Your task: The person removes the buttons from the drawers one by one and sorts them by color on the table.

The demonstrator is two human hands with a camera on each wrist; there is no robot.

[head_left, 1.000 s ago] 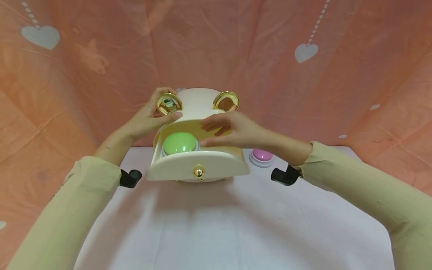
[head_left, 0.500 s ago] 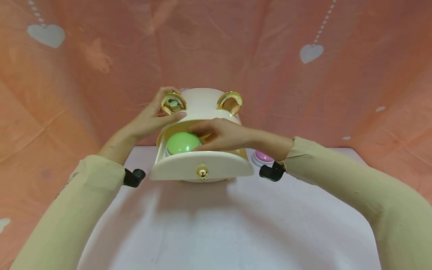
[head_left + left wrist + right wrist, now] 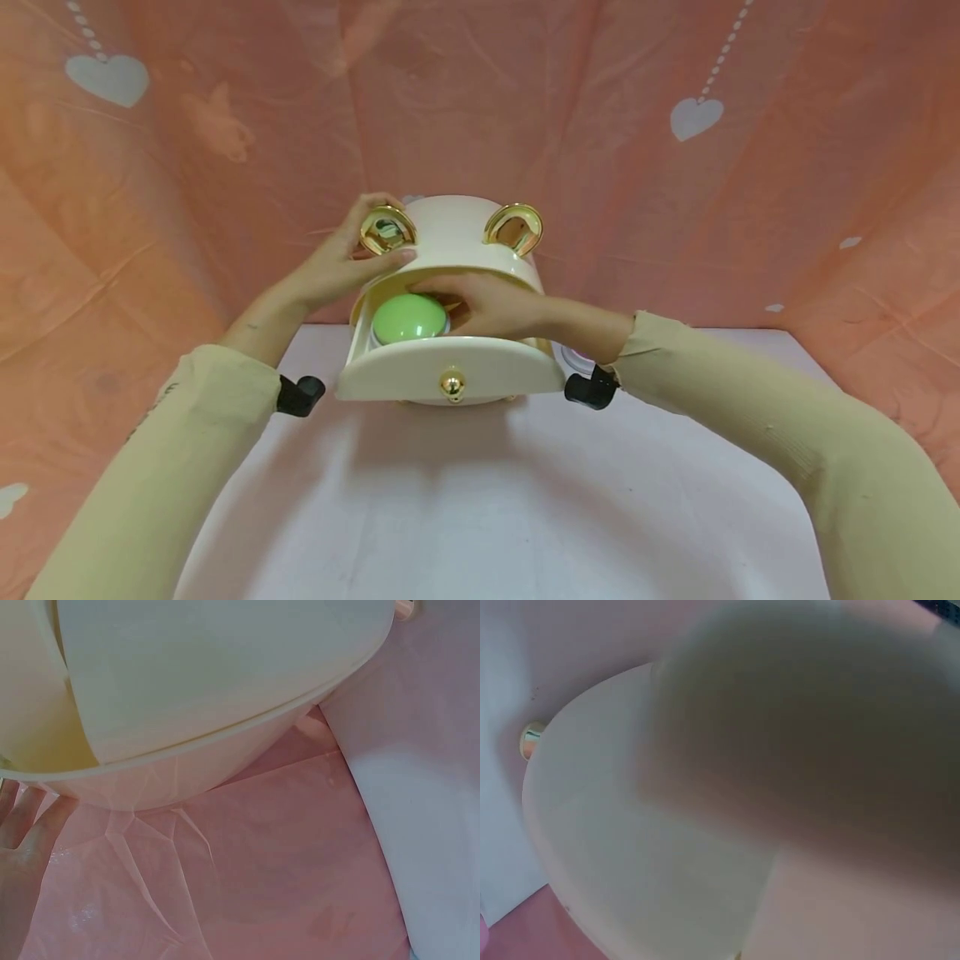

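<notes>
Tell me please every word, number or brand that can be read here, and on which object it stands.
There is no readable text in any view.
The cream box and its open drawer carry no lettering.
The green dome button is plain.
The pink curtain shows only white hearts and dots.
</notes>
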